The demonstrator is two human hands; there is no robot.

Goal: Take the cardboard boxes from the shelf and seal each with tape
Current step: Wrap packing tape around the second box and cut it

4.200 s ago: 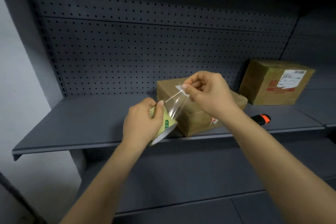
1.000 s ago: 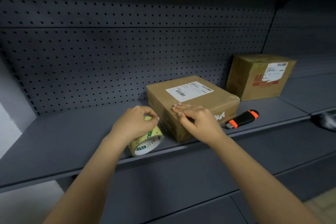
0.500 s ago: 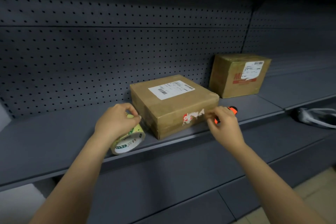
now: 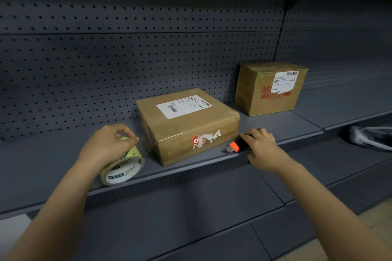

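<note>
In the head view, a grey shelf point(image 4: 53, 161) was seen running across the middle, backed by a pegboard point(image 4: 106, 70). A flat box point(image 4: 186, 131) was set at the centre of the view, near the shelf's front edge. A white label point(image 4: 183, 106) was stuck on its top and a torn red-and-white sticker point(image 4: 203, 139) on its front face. A tall box point(image 4: 261, 99) was placed at 2 o'clock from the flat one, well apart from it and close to the pegboard, with its own label turned to the front.

The tape roll point(image 4: 124, 168) was held at 8 o'clock from the flat box, just beside it. Its lower rim was rested on the shelf and its open core was tilted toward the camera. The left hand point(image 4: 108, 146) was laid over the top of the roll, with the fingers point(image 4: 125, 131) curled round it and thumb and forefinger pinched together at its upper edge. A clear strip of tape appeared to be stretched from the roll to the flat box's left face.

A knife point(image 4: 234, 146) was found at 4 o'clock from the flat box, by the shelf's front edge, its orange tip pointed to 8 o'clock. The right hand point(image 4: 263, 148) was closed over its black body, the fingers point(image 4: 254, 133) curled round it from above.

At 3 o'clock in the view, a white bag point(image 4: 369, 136) was seen on a lower shelf, and pale floor point(image 4: 377, 214) was shown at 4 o'clock.
</note>
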